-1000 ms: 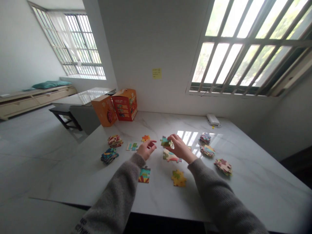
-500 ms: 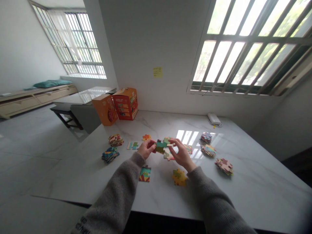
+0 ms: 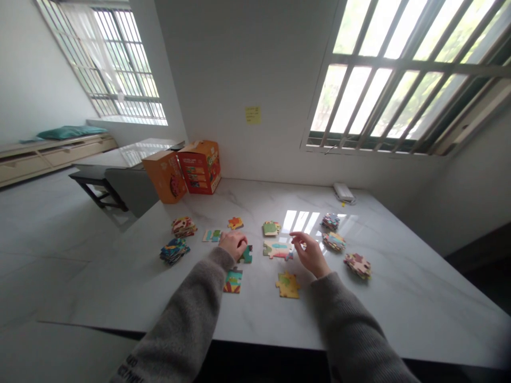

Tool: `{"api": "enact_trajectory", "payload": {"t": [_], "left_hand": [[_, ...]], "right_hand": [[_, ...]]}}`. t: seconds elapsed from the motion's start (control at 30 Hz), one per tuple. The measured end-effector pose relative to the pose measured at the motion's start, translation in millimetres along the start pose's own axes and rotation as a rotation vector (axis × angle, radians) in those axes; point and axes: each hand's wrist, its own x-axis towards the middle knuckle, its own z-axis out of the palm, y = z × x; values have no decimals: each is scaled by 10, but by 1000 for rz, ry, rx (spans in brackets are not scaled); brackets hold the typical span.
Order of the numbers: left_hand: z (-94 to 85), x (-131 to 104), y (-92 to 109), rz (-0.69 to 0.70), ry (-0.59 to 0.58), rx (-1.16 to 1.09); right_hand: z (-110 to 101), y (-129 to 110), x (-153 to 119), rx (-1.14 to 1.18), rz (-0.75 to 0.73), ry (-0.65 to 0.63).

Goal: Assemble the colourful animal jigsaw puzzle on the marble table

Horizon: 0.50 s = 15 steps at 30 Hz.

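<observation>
My left hand is closed, with its fingers on a dark green puzzle piece low over the table; the hand hides part of the piece. My right hand hovers open, thumb and index finger apart, beside a pale strip of puzzle pieces. Behind the strip lies a green puzzle piece. Nearer me are a yellow puzzle piece and a teal-and-red puzzle piece. An orange puzzle piece and a light blue one lie beyond my left hand.
Stacks of puzzle pieces stand at the left and at the right of the marble-patterned table. Orange boxes stand at the back left. A white device with a cable lies near the wall.
My hands have moved apart. The green piece held between them has gone left and down with my left hand. My right hand has let go and drawn right, uncovering the pale strip.
</observation>
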Motion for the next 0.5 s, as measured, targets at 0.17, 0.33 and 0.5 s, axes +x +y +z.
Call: {"api": "enact_trajectory", "payload": {"t": [0.17, 0.33, 0.5], "left_hand": [[74, 9, -68, 4, 16, 150], [107, 26, -115, 8, 20, 204], [111, 36, -123, 6, 15, 211]], "right_hand": [[-150, 273, -37, -162, 38, 44], [-178, 425, -83, -352, 22, 29], [-124, 487, -95, -501, 80, -35]]}}
